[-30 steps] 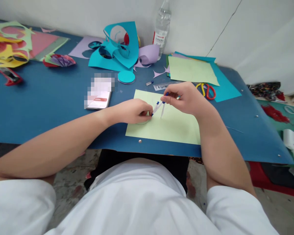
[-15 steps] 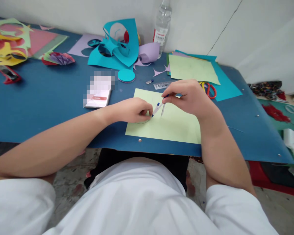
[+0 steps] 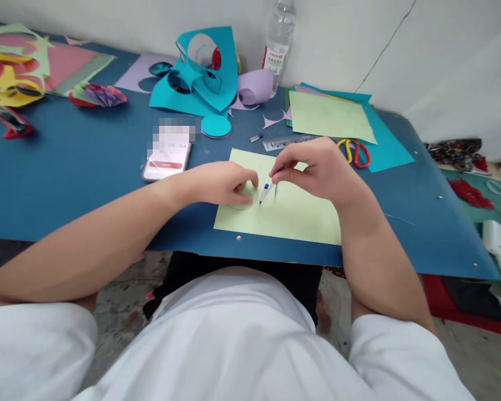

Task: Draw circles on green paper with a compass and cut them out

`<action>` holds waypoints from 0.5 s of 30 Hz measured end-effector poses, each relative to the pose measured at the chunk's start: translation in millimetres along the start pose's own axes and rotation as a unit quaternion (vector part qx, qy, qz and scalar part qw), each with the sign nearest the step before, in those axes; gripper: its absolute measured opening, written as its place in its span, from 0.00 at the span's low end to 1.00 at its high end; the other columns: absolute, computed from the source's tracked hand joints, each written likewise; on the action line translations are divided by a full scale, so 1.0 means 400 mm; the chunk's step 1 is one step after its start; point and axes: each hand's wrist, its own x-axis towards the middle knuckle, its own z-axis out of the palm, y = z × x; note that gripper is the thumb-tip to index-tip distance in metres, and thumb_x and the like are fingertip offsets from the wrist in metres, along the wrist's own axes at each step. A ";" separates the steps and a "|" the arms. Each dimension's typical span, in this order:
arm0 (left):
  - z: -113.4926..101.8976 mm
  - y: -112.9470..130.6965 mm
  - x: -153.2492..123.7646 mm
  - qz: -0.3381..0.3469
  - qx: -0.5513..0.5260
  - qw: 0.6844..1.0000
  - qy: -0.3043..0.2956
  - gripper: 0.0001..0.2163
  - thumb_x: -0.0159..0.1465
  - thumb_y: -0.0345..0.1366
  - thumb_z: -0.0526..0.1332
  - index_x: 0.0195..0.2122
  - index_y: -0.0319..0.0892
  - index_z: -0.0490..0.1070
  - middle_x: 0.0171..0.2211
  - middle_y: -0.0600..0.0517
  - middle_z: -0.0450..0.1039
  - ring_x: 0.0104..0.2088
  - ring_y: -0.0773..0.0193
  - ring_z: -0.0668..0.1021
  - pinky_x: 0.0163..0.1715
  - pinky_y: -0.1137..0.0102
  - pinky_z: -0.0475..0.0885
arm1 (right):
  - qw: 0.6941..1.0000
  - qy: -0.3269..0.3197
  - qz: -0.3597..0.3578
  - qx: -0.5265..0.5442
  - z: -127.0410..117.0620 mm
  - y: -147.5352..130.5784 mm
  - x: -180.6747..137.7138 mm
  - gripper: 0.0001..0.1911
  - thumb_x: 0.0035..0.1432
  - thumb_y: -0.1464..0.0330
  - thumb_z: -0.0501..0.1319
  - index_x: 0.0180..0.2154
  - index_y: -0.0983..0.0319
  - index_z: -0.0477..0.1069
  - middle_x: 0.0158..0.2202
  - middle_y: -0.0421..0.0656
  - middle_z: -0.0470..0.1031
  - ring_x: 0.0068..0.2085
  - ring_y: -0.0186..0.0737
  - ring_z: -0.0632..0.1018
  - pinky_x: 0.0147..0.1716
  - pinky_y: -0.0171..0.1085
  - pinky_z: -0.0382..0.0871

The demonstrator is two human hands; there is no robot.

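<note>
On the pale green sheet [image 3: 298, 225], a pair of compasses [image 3: 265, 193] hangs from the right hand [image 3: 313, 167]

At the top of the compasses, the right hand's fingertips hide the hinge; they pinch it closely, with both legs pointing down over the middle of the sheet. Whether the blue-tipped leg touches the paper is hard to tell. Beside it, the left hand [image 3: 223, 184] is empty, thumb and fingers parted, covering much of a drawn circle [image 3: 242, 209] whose lower edge alone shows clearly. Part of the scissors [image 3: 361, 156] is lost behind the right hand, the phone [image 3: 167, 159] has a partly pixelated screen, and the bottle [image 3: 275, 55] is cut off at the top.

Half a second ago the left hand's fingers were at the blue-tipped leg; now they have come away and a gap shows between. The right hand keeps its pinch.

Across the blue table [image 3: 87, 184] lie a clear ruler [image 3: 286, 143], turquoise discs [image 3: 216, 127], cut turquoise paper [image 3: 200, 83] and a folded coloured paper piece [image 3: 98, 96]. Behind runs a white wall [image 3: 334, 44] with a dark crack; at the right, a white box with a cable [image 3: 496, 239] sits on a green surface [image 3: 471, 214].
</note>
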 end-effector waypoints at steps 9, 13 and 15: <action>-0.013 0.003 -0.003 -0.020 0.041 0.999 0.000 0.19 0.78 0.44 0.67 0.64 0.45 0.88 0.38 0.48 0.89 0.36 0.52 0.85 0.37 0.64 0.66 | 0.998 0.040 -0.003 -0.057 0.017 0.007 0.009 0.14 0.77 0.58 0.79 0.38 0.54 0.84 0.40 0.46 0.86 0.38 0.49 0.79 0.40 0.48 0.75; -0.009 -0.008 -0.003 -0.017 0.034 0.999 0.003 0.20 0.78 0.43 0.67 0.66 0.46 0.88 0.38 0.49 0.89 0.36 0.52 0.85 0.39 0.63 0.67 | 0.994 0.046 0.026 -0.099 0.012 0.004 0.008 0.13 0.79 0.59 0.78 0.39 0.54 0.84 0.38 0.46 0.84 0.40 0.50 0.79 0.43 0.49 0.75; -0.007 -0.013 -0.002 -0.015 0.033 0.999 0.004 0.20 0.78 0.44 0.67 0.67 0.46 0.88 0.38 0.49 0.90 0.36 0.52 0.85 0.39 0.63 0.67 | 0.991 0.045 0.046 -0.120 0.007 0.004 0.007 0.12 0.79 0.58 0.76 0.40 0.54 0.83 0.37 0.46 0.83 0.40 0.51 0.79 0.44 0.49 0.74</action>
